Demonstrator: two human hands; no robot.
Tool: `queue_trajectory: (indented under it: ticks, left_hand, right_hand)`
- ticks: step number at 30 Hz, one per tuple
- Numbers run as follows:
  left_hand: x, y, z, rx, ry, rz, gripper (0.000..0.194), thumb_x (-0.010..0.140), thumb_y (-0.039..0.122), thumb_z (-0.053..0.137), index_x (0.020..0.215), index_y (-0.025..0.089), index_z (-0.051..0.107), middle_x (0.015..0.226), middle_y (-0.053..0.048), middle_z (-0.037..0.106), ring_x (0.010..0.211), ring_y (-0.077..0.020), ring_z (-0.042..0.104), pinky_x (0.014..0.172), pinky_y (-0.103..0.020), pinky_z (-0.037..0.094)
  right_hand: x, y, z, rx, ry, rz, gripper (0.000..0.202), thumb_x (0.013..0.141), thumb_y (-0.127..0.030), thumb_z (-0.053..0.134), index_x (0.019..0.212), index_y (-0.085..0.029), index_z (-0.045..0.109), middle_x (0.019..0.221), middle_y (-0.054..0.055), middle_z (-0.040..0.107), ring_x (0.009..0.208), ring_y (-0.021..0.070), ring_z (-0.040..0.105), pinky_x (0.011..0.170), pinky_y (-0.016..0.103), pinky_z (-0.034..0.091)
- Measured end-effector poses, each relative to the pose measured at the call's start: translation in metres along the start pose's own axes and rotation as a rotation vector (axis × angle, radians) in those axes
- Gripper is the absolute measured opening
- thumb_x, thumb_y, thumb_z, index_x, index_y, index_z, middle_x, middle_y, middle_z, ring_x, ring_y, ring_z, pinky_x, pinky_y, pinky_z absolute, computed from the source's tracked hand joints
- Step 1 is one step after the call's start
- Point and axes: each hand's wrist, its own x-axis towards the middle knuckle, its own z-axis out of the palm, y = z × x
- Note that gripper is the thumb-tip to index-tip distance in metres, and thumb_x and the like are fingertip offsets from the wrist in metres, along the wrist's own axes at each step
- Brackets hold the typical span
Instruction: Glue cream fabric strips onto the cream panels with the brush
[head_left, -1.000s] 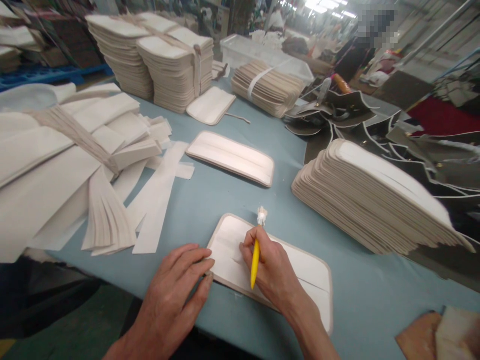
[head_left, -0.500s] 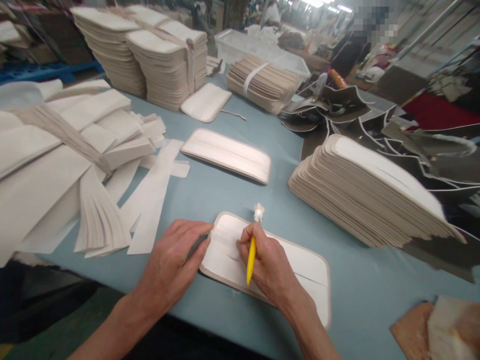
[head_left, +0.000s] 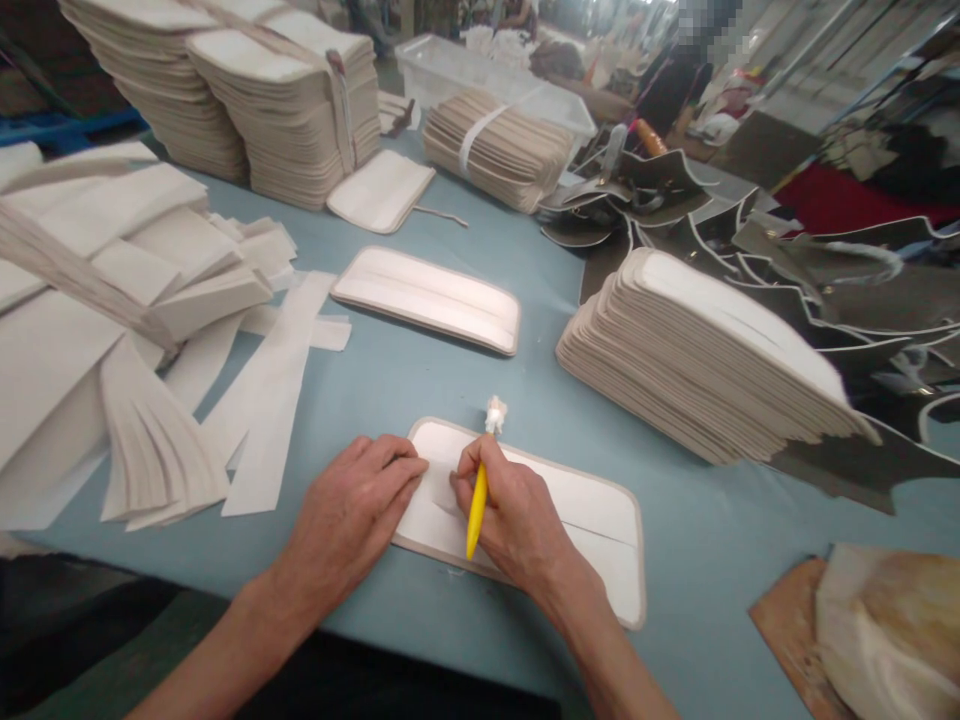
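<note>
A long white panel (head_left: 600, 510) with rounded corners, a beige border and a dark slit lies flat on the table in front of me. My left hand (head_left: 360, 505) is at its left end, fingers drawn together, the tips on the panel's edge. Over the panel's middle, my right hand (head_left: 517, 510) grips a yellow stick-like tool (head_left: 477, 510) the way one holds a pen. A white, clumpy lump (head_left: 495, 413) shows at the tool's far end, beyond the fingers. Whether the tool touches the panel is hard to see.
A similar panel (head_left: 427, 298) lies farther off. To the right stands a leaning stack of panels (head_left: 675, 370) beside dark bag pieces (head_left: 810, 300). White strips (head_left: 165, 430) heap on the left. Tied stacks (head_left: 292, 120) and a clear plastic bin (head_left: 495, 75) stand behind.
The view has shifted, so most things sit farther left in it. The fingers of my left hand have drawn closer together at the panel's edge. My right hand keeps its grip on the yellow tool.
</note>
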Motion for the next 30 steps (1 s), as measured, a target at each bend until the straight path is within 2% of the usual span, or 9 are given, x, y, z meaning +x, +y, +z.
queue_trajectory:
  ticks: [6, 10, 15, 21, 30]
  left_hand:
    - [0.001, -0.001, 0.004, 0.043, -0.034, -0.012, 0.017, 0.103, 0.018, 0.05, 0.105, 0.021, 0.066, 0.103, -0.004, 0.066, 0.086, -0.0221, 0.057, 0.08, -0.037, 0.049]
    - [0.0, -0.001, 0.004, 0.068, -0.013, -0.004, 0.018, 0.104, 0.019, 0.048, 0.105, 0.021, 0.066, 0.103, -0.004, 0.067, 0.085, -0.022, 0.058, 0.08, -0.037, 0.048]
    - [-0.002, -0.003, 0.006, 0.064, -0.01, 0.003, 0.02, 0.105, 0.021, 0.048, 0.106, 0.021, 0.068, 0.106, -0.005, 0.068, 0.087, -0.0223, 0.058, 0.081, -0.037, 0.048]
    - [-0.001, -0.004, 0.006, 0.087, 0.002, 0.0, 0.027, 0.105, 0.024, 0.044, 0.104, 0.021, 0.071, 0.105, -0.005, 0.07, 0.085, -0.0224, 0.06, 0.08, -0.038, 0.048]
    - [-0.004, -0.01, 0.009, 0.085, 0.0, -0.019, 0.03, 0.105, 0.033, 0.043, 0.106, 0.025, 0.072, 0.109, -0.006, 0.073, 0.092, -0.0254, 0.065, 0.085, -0.041, 0.051]
  right_hand:
    - [-0.003, -0.001, -0.001, -0.09, 0.01, 0.023, 0.008, 0.087, -0.026, 0.047, 0.094, -0.028, 0.049, 0.069, -0.003, 0.062, 0.062, 0.0213, 0.061, 0.062, 0.026, 0.031]
    - [-0.008, -0.001, -0.011, -0.139, 0.035, 0.018, 0.006, 0.09, -0.026, 0.047, 0.093, -0.027, 0.051, 0.065, -0.004, 0.059, 0.059, 0.0205, 0.06, 0.061, 0.026, 0.029]
    - [-0.021, 0.01, -0.024, -0.207, 0.046, 0.061, 0.002, 0.093, -0.028, 0.052, 0.094, -0.027, 0.053, 0.062, -0.006, 0.056, 0.059, 0.0207, 0.06, 0.061, 0.026, 0.027]
    - [-0.039, 0.029, -0.034, -0.316, 0.081, 0.126, 0.006, 0.096, -0.029, 0.06, 0.095, -0.027, 0.055, 0.066, -0.005, 0.063, 0.062, 0.0213, 0.064, 0.062, 0.026, 0.027]
    - [-0.061, 0.059, -0.046, -0.305, 0.283, 0.049, 0.009, 0.098, -0.028, 0.056, 0.09, -0.027, 0.053, 0.072, -0.004, 0.07, 0.061, 0.0183, 0.066, 0.061, 0.026, 0.034]
